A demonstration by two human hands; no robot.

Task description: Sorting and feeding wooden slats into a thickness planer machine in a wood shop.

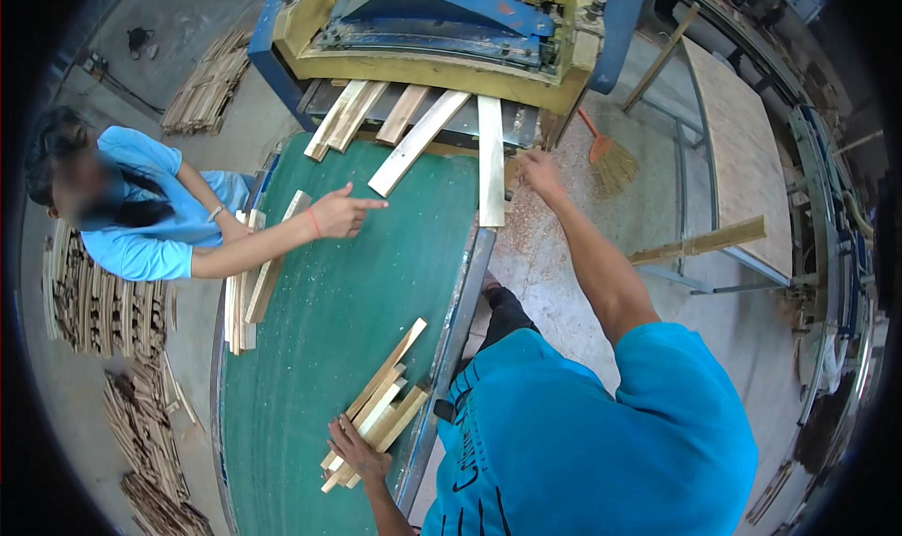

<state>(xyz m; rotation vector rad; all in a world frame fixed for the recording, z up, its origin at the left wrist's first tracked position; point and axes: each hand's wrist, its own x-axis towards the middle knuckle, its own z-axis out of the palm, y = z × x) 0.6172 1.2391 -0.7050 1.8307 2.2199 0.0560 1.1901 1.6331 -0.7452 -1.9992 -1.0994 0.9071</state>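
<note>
My left hand (359,451) lies with fingers spread on the near end of a small pile of wooden strips (381,414), on the green conveyor belt (338,301). Ahead, my right hand (538,172) hovers beside the machine's outfeed corner, its fingers loosely bent and apart, with nothing visible in them. Just left of it, a pale wooden strip (490,160) juts from the machine along the belt's right edge. Another strip (418,141) lies slanted beside it, and several more stick out from under the yellow and blue machine (442,76).
Across the belt a co-worker (141,202) stretches out a hand (348,215) with one finger pointing. Strips (268,264) stand at the belt's left edge. Stacked wood (103,292) covers the left floor. A broom (611,160) and a board-topped table (738,151) are at right.
</note>
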